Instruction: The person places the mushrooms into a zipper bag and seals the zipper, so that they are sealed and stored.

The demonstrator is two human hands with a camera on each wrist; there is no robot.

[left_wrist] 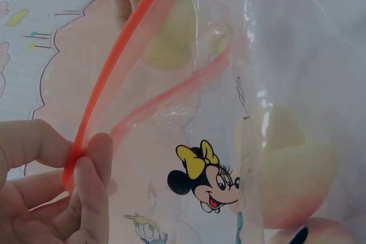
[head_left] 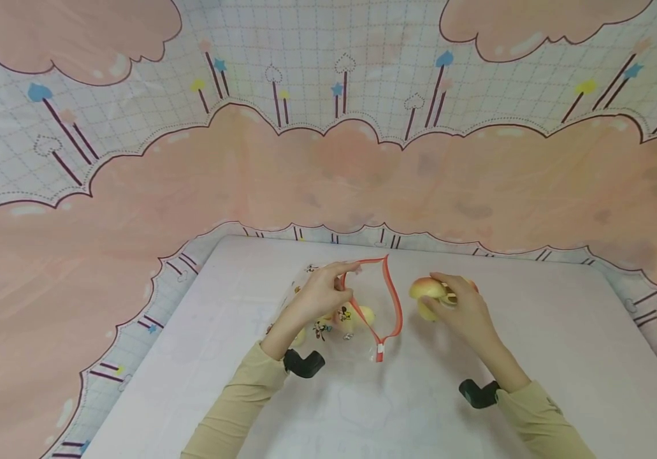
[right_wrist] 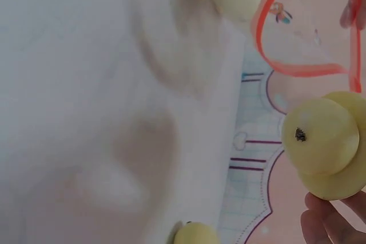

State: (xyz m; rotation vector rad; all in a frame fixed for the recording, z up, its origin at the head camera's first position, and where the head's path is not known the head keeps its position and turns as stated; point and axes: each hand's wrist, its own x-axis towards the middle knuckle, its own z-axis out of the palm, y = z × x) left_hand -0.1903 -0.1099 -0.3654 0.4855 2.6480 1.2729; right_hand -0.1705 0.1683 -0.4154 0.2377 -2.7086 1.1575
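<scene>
Pinched between my left hand's (head_left: pixel 319 293) thumb and fingers is the orange-red zip edge (left_wrist: pixel 108 78) of a clear zip bag (head_left: pixel 357 344). Its mouth gapes toward the right, and cartoon figures are printed on the plastic. Several yellow fruits with a red blush (left_wrist: pixel 297 181) lie inside the bag. My right hand (head_left: pixel 468 312) grips another yellow-red fruit (head_left: pixel 425 288) just right of the bag's mouth. In the right wrist view this fruit (right_wrist: pixel 320 135) shows as two overlapping rounded pieces, one with a dark stem spot.
A further yellow fruit (right_wrist: pixel 196 235) lies on the white table (head_left: pixel 563 331), partly hidden behind my right hand in the head view. Black wrist cameras (head_left: pixel 305 363) sit at both cuffs. A pink, cloud-patterned cloth (head_left: pixel 328 185) hangs behind the table.
</scene>
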